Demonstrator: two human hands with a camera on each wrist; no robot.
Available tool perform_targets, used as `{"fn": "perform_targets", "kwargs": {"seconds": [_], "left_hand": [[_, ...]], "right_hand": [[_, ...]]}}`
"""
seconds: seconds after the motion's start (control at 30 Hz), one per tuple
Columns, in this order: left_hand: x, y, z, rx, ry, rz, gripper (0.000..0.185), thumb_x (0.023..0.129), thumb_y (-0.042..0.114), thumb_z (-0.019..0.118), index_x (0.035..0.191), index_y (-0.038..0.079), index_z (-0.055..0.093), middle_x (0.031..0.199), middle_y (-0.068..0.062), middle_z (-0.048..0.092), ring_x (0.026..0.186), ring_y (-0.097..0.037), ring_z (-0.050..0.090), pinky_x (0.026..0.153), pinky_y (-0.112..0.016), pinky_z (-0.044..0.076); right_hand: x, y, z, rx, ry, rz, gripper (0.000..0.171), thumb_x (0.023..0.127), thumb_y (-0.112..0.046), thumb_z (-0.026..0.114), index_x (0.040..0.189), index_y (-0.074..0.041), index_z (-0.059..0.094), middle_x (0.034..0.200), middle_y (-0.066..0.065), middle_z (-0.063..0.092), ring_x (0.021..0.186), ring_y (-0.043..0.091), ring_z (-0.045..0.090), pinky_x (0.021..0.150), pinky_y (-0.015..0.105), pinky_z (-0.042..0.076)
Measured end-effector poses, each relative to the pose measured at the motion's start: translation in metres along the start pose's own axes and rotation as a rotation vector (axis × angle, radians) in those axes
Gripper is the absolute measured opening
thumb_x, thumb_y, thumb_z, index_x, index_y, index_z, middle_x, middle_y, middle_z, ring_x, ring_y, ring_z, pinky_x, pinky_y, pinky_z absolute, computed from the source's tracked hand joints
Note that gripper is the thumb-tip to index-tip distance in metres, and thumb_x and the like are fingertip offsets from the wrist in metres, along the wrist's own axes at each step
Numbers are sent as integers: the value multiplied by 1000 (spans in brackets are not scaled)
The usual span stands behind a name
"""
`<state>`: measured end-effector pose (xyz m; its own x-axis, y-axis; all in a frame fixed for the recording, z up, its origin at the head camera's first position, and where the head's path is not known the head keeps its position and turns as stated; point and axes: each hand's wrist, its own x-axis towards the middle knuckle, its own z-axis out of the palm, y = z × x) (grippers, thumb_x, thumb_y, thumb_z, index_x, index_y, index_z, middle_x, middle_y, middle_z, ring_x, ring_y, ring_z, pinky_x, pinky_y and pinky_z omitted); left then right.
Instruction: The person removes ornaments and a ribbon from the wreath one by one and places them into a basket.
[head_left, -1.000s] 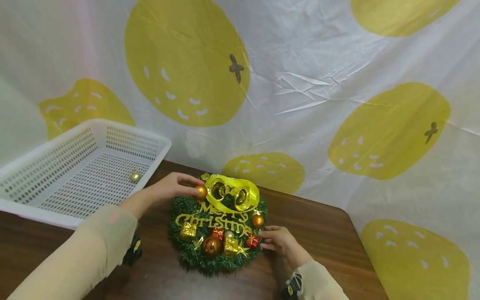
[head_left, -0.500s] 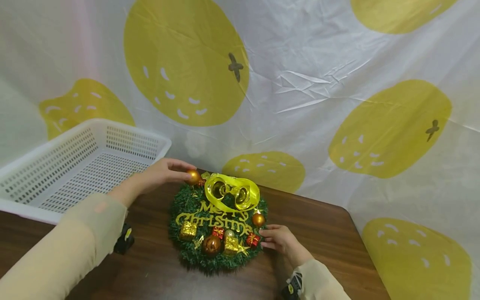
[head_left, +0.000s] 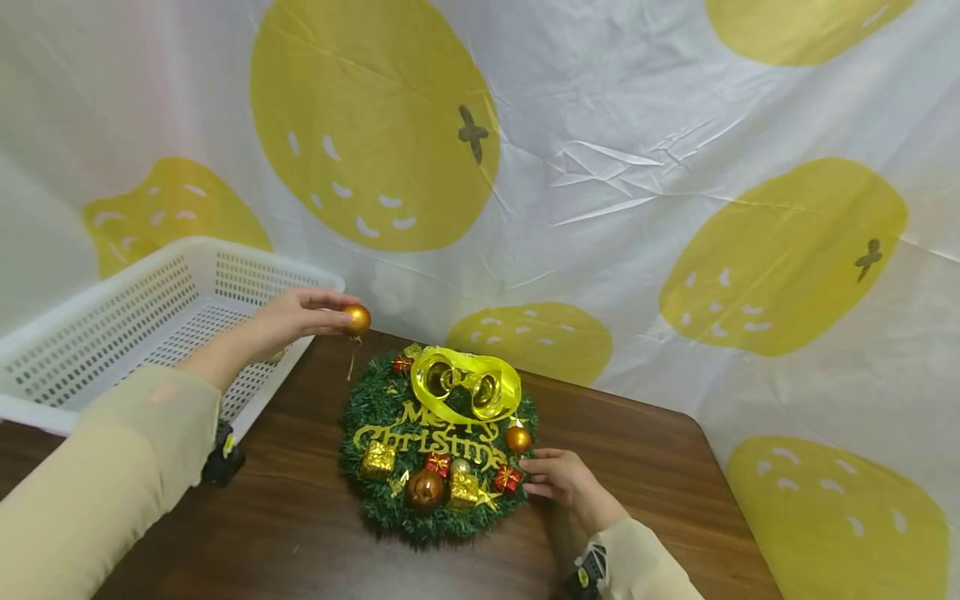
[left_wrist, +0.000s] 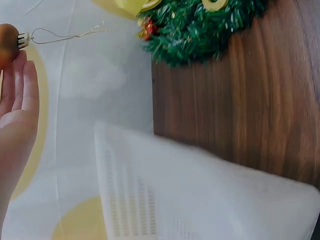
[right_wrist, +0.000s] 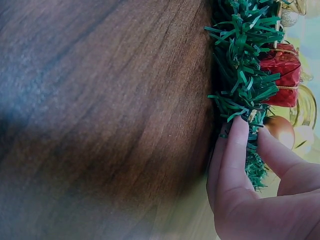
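From my feed, whoever's wearing the rig has long sleeves on both arms, a pale beige or cream fabric, kind of smooth and soft-looking with a few loose folds. The left sleeve [head_left: 112,475] fills a big chunk of the lower left of the head view and ends at the wrist; the right sleeve [head_left: 645,567] only shows near the bottom edge. Both hands are bare: left hand [head_left: 296,321], right hand [head_left: 566,483]. No rings or gloves that I can make out. Under each wrist there's a small black camera unit strapped on: left one [head_left: 221,458], right one [head_left: 588,575], with a yellowish sticker or mark on it.
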<state>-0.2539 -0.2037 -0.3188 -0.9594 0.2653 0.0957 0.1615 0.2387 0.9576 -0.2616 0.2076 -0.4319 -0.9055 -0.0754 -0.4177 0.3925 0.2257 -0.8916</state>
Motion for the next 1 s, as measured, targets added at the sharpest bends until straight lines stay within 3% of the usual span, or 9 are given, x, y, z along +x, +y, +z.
{"fn": "perform_targets", "kwargs": {"seconds": [0.17,0.3,0.43,0.53,0.6,0.73,0.8,1.0], "left_hand": [[-6,2,-12,10,14,-1,53,94,22,56,138,-5,40,136,-20,47,93,6,60,94,-19,48],[-12,3,-22,-9,34,7,54,94,22,57,137,-6,40,117,4,60,95,5,61,90,-17,49],[-18,1,-33,-28,47,15,54,94,21,57,137,-8,39,102,22,60,95,4,61,86,-15,50],[-23,-1,-41,-38,58,16,49,95,20,55,136,-4,43,102,25,59,95,5,61,85,-13,49],[-26,-2,-46,-43,69,20,40,95,20,55,132,5,49,103,26,59,95,5,61,85,-12,49],[-29,-7,-54,-69,86,35,20,95,17,55,113,23,60,102,24,61,93,5,61,84,-11,49],[-32,-10,-57,-81,96,43,18,95,16,55,106,29,62,101,24,62,92,4,62,83,-11,49],[-42,-18,-66,-29,118,23,17,95,20,55,111,25,60,102,25,60,93,6,61,83,-8,48]], "right_hand": [[0,1,-1,-4,1,4,59,87,3,60,135,18,30,86,10,48,72,17,50,65,26,58],[0,2,-1,-5,3,5,59,87,4,60,135,18,30,85,9,50,71,16,50,64,26,58],[0,2,0,-2,2,0,58,86,5,60,134,18,31,82,8,51,69,16,50,63,25,58],[0,2,0,1,3,-1,57,86,5,61,133,18,32,81,7,51,68,15,50,63,25,58],[0,2,0,2,4,-1,57,86,5,61,133,18,32,82,8,51,69,16,51,63,25,58],[0,2,0,-2,2,7,58,86,5,60,134,18,31,84,9,50,71,17,52,64,25,58],[1,2,0,-3,3,9,58,86,5,60,134,18,31,85,10,49,72,17,52,64,25,58],[0,2,0,-5,0,12,56,87,5,59,134,18,32,85,10,49,71,17,52,64,25,58]]}}
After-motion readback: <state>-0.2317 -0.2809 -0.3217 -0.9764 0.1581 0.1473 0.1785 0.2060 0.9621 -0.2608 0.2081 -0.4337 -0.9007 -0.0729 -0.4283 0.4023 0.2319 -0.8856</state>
